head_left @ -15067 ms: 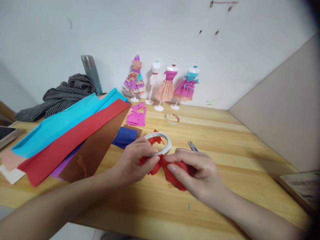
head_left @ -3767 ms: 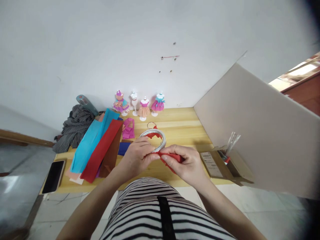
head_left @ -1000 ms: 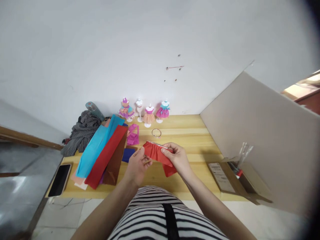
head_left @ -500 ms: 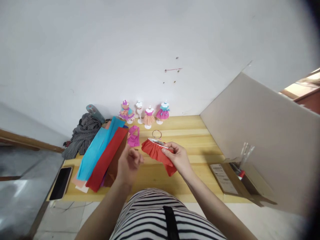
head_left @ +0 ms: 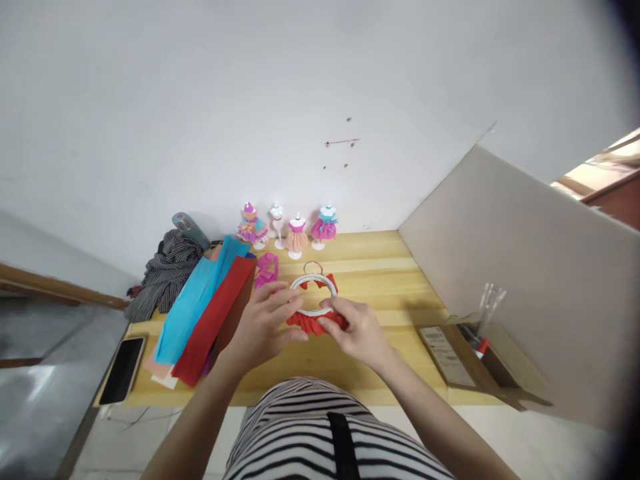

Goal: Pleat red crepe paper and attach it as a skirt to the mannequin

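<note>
My right hand (head_left: pixel 357 327) pinches the near right edge of a white ring with gathered red fabric (head_left: pixel 307 323) around it. The ring is tipped so its round opening faces me, and folds of the red fabric stick out along the near side and at the far right. My left hand (head_left: pixel 267 323) is at the ring's left edge, fingers and thumb apart. Whether its fingertips touch the ring I cannot tell. Just beyond the ring lies a thin hoop (head_left: pixel 313 265), partly hidden. A magenta fabric piece (head_left: pixel 267 269) lies behind my left hand.
Several small mannequins (head_left: pixel 297 240) stand along the wall, most in fabric dresses. Blue (head_left: pixel 200 287) and red fabric strips (head_left: pixel 215 320) lie on the left, near a phone (head_left: pixel 123 370), striped cloth (head_left: pixel 173 267) and a bottle (head_left: pixel 190 228). An open cardboard box (head_left: pixel 450 360) is at right.
The red gathered fabric has turned, so its white ring now shows as a round opening. My left hand has moved right and up to the ring's left edge, its fingers spreading.
</note>
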A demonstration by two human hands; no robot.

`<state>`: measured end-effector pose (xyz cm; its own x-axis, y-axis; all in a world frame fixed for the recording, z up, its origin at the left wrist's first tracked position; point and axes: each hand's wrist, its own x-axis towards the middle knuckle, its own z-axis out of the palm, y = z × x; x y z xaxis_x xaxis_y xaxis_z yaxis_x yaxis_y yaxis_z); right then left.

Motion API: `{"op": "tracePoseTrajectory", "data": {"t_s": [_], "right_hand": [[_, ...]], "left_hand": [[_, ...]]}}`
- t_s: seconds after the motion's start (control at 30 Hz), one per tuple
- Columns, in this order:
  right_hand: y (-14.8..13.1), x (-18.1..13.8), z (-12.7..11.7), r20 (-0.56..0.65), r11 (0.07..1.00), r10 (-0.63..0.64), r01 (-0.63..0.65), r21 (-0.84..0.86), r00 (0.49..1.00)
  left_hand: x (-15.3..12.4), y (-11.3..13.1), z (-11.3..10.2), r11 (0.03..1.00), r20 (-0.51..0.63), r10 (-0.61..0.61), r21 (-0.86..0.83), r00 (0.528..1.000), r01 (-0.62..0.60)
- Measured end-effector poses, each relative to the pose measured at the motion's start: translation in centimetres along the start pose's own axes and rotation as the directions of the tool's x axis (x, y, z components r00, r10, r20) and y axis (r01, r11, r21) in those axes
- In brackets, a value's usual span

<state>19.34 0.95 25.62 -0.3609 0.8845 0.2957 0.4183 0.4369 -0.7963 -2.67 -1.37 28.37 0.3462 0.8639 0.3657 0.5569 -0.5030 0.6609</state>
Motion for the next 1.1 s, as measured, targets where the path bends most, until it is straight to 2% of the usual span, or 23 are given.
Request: {"op": "tracePoseTrajectory", "data": {"t_s": [0.13,0.23,0.4,0.53,0.77,0.87,0.97,1.1], "right_hand": [[0.1,-0.5,0.0,0.015,0.988,-0.120,0.121,-0.092,0.993],[-0.1,-0.5,0.1,0.050,0.961,-0.213,0.218,-0.171,0.976],[-0.4,-0.4,0.2,0.063,0.939,-0.272,0.279,-0.202,0.960],[-0.5,-0.3,0.1,0.079,0.936,-0.271,0.282,-0.209,0.959],[-1.0,-0.7,-0.1,0.147,0.969,-0.190,0.210,-0.131,0.971],[-1.5,-1.1,0.5,0.063,0.990,-0.029,0.038,-0.138,0.998],[-2.1,-1.4,0.9,-0.052,0.983,0.133,-0.139,-0.117,0.990],[-2.5,-1.3,0.6,-0.128,0.970,0.213,-0.225,-0.087,0.969]], "left_hand": [[-0.5,0.4,0.8,0.999,0.088,0.039,-0.020,0.995,-0.038],[-0.1,0.7,1.1,0.998,0.104,0.065,-0.010,0.992,-0.065],[0.5,1.2,1.1,0.998,0.100,0.053,0.023,0.994,-0.056],[0.7,1.5,1.2,1.000,0.092,0.021,0.005,0.996,-0.022],[0.7,1.7,1.4,0.988,0.024,-0.132,-0.079,0.991,0.133],[0.8,2.3,2.0,0.981,-0.021,-0.172,-0.095,0.985,0.170],[0.9,2.8,2.7,0.975,-0.055,-0.215,-0.062,0.975,0.211],[0.8,2.9,2.9,0.968,-0.112,-0.246,0.031,0.963,0.250]]}}
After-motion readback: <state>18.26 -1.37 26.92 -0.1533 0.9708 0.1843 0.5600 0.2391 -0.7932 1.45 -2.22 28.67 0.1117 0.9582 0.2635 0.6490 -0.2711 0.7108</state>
